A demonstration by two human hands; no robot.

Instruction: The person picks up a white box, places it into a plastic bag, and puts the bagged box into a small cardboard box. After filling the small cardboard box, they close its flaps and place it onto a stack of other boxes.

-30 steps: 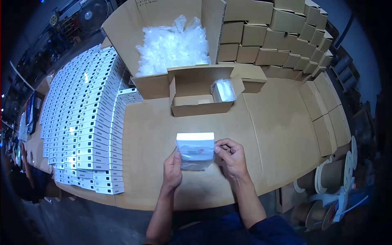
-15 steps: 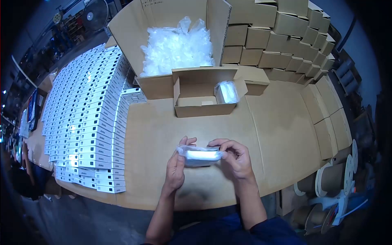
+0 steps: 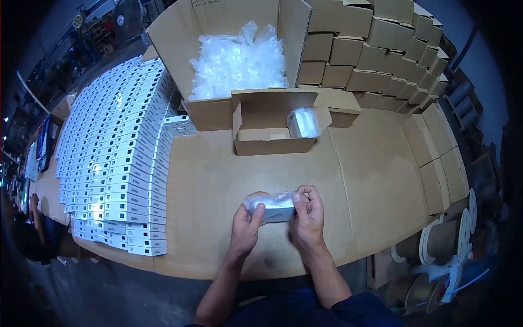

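Observation:
Between my two hands is a small white box in a clear plastic bag point(image 3: 277, 208), raised over the near part of the table. My left hand point(image 3: 246, 229) grips its left end, thumb on the front face. My right hand point(image 3: 309, 219) pinches the bag at the right end. Farther back, an open cardboard carton point(image 3: 275, 147) holds bagged white boxes point(image 3: 303, 123) at its right end. Behind it, a large carton point(image 3: 210, 115) is filled with clear plastic bags point(image 3: 238, 64).
Stacked white boxes point(image 3: 117, 163) cover the table's left side. Brown cartons point(image 3: 376, 57) are piled at the back right, with more cartons point(image 3: 436, 158) along the right edge. Cable spools point(image 3: 441, 240) stand at lower right. Another person's arm point(image 3: 37, 218) shows at far left.
The bagged box has tilted so more of its front face shows. My left thumb now lies across the front, and my right hand has turned more upright and shifted slightly left.

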